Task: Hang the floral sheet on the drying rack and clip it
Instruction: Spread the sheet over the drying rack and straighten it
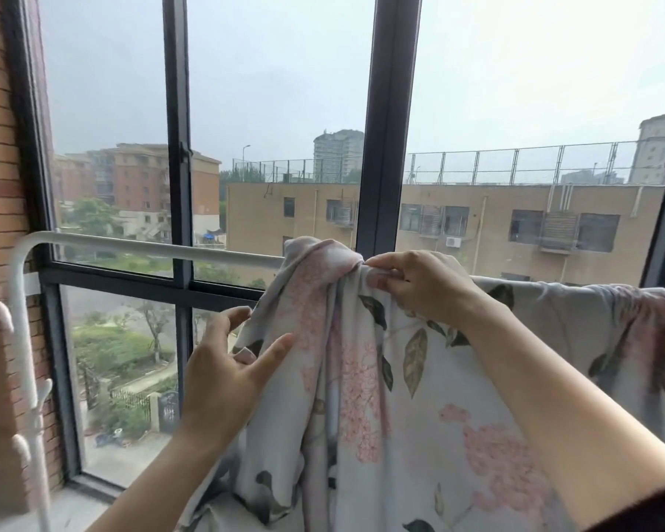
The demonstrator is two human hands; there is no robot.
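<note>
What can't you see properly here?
Head view:
The drying rack rail right of the right hand: covered by the floral sheet.
The sheet's bottom: cut off by the lower edge.
Whether the left hand has a grip on the sheet: unclear.
White lumps on the rack's left post: too blurred to name.

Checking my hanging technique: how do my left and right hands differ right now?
The right hand is up at the rail, pinching the bunched floral sheet. The left hand is lower, holding its hanging edge. The right hand is curled tight, and the left hand is looser. Both grip the floral sheet.
</note>
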